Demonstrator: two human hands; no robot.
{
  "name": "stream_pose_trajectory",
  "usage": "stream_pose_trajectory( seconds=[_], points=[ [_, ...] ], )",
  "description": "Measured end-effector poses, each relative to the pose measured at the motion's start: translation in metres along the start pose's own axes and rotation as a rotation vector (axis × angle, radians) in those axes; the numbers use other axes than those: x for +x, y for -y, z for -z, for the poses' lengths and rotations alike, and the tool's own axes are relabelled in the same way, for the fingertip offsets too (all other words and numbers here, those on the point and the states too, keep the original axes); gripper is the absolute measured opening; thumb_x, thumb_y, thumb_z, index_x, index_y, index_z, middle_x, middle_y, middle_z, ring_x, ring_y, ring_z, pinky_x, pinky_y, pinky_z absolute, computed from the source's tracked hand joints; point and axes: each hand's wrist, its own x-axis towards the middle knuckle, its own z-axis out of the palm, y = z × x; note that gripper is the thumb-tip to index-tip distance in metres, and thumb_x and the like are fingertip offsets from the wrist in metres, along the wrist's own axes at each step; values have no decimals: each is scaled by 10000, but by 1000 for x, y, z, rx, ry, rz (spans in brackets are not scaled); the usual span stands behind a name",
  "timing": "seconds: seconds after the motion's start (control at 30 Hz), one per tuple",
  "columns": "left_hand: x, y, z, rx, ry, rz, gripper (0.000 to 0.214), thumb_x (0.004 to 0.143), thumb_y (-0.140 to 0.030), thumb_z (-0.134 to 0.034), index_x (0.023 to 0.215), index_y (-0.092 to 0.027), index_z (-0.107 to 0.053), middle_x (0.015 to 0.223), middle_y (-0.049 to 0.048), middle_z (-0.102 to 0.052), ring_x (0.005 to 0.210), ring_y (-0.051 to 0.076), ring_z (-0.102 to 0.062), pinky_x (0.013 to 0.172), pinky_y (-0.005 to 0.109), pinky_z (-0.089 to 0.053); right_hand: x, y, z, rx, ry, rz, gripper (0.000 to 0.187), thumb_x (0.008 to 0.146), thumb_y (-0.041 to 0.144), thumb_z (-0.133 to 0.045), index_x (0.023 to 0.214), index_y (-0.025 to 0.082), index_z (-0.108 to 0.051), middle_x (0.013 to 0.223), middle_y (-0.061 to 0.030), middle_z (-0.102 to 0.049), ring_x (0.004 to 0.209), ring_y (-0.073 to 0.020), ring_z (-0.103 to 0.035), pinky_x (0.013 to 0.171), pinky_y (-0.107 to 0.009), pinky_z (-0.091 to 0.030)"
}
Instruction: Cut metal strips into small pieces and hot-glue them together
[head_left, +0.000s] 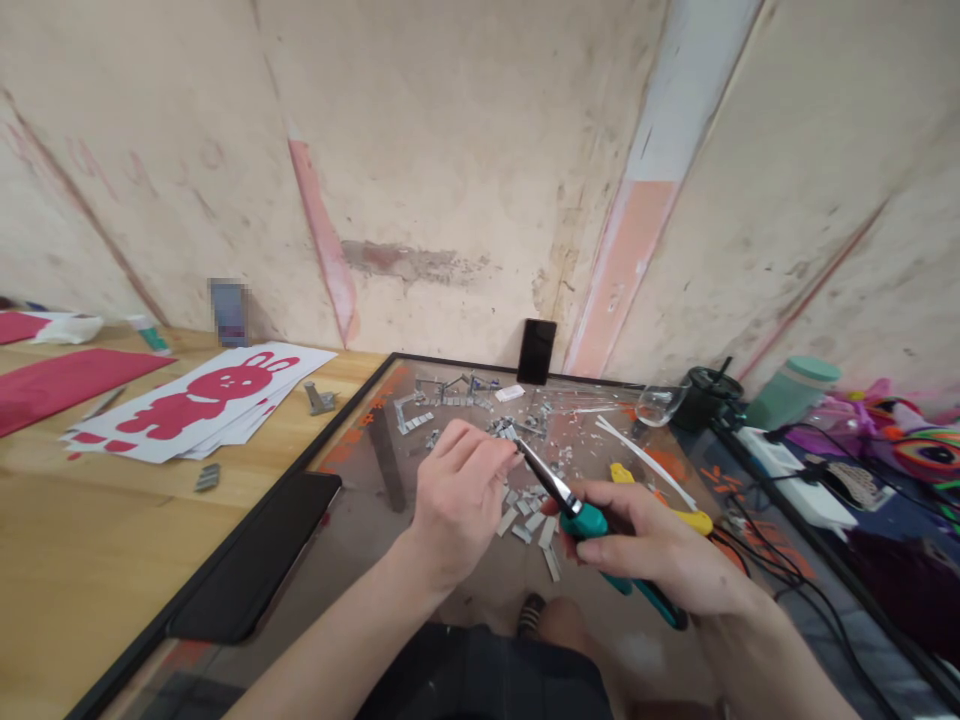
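Note:
My right hand (645,540) is wrapped round the teal handles of a pair of long-nose pliers (555,485). Their metal jaws point up and left, towards the fingertips of my left hand (461,500). Those fingers are pinched together at the plier tips; what they hold is too small and too hidden to name. Loose flat grey pieces (536,520) are scattered on the glass tabletop (360,590) just below both hands. Beyond the hands stand small grey built-up shapes (450,390), with a small white piece (509,394) beside them.
A black phone (259,555) lies at left; another phone (537,350) leans on the wall. Papers with a red rabbit (225,395) cover part of the wooden table (97,560). A yellow-handled tool (697,520), white strips (645,460), cables and a power strip (795,480) lie right.

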Motion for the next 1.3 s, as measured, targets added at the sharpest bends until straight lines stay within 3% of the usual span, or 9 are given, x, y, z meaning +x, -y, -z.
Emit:
stream_pose_trajectory(
  seconds=[0.17, 0.33, 0.43, 0.67, 0.87, 0.97, 1.07, 1.13, 1.3],
  points=[
    [-2, 3, -3, -56, 46, 53, 129, 798, -43, -526, 744, -160, -536, 619, 14, -549, 611, 128, -438, 573, 245, -400, -3, 6, 4, -243, -27, 23, 319, 708, 159, -571, 1016, 185, -648, 723, 26, -519, 630, -95, -411, 566, -211, -324],
    [-3, 4, -2, -238, 176, 236, 117, 812, -88, -512, 735, -166, -554, 625, -4, -520, 604, 109, -464, 538, 211, -374, -4, 8, 14, -335, -22, 29, 334, 692, 126, -561, 1002, 192, -667, 727, 34, -541, 653, -98, -442, 602, -206, -354],
    [-2, 2, -1, -323, 246, 381, 116, 811, -129, -510, 716, -168, -564, 621, -11, -504, 588, 104, -471, 530, 210, -364, -3, 5, 18, -318, 21, 26, 342, 708, 152, -566, 1034, 200, -659, 746, 33, -561, 663, -98, -467, 609, -198, -372],
    [2, -2, 0, -645, 357, 806, 149, 792, -218, -529, 655, -161, -534, 537, -26, -530, 505, 85, -434, 494, 200, -341, -6, 6, 19, -560, -82, 73, 416, 709, 121, -550, 1108, 208, -633, 767, 35, -604, 674, -111, -521, 597, -187, -401],
    [0, -6, -5, -1048, 309, 1077, 224, 752, -328, -620, 662, -155, -509, 484, -37, -523, 440, 62, -374, 438, 187, -285, -10, 5, 19, -670, -181, 166, 435, 693, 125, -556, 1114, 205, -635, 909, 1, -650, 810, -166, -568, 726, -239, -432],
    [2, -10, -5, -1181, 297, 1153, 250, 723, -333, -656, 657, -158, -491, 476, -37, -528, 437, 63, -388, 436, 184, -286, -9, 6, 19, -585, -118, 117, 411, 698, 123, -553, 1092, 196, -643, 810, 19, -629, 725, -134, -551, 654, -212, -425],
    [3, -11, -3, -1140, 308, 1106, 203, 765, -318, -610, 695, -162, -501, 517, -26, -551, 461, 74, -408, 455, 195, -313, -8, 7, 19, -425, -51, 47, 371, 716, 146, -557, 1074, 186, -646, 744, 29, -591, 660, -111, -513, 607, -203, -404],
    [3, -10, -1, -958, 337, 997, 149, 813, -281, -544, 724, -164, -518, 563, -16, -564, 490, 86, -428, 478, 209, -341, -7, 6, 19, -326, -39, 27, 347, 713, 174, -582, 1053, 191, -651, 764, 25, -593, 684, -118, -513, 629, -213, -403],
    [0, -5, 0, -255, 224, 380, 138, 838, -121, -459, 746, -162, -554, 651, 14, -554, 624, 130, -478, 580, 249, -389, -6, 6, 17, -240, -51, -20, 327, 709, 216, -598, 1030, 186, -652, 832, -3, -606, 761, -150, -520, 663, -240, -396]
  ],
)
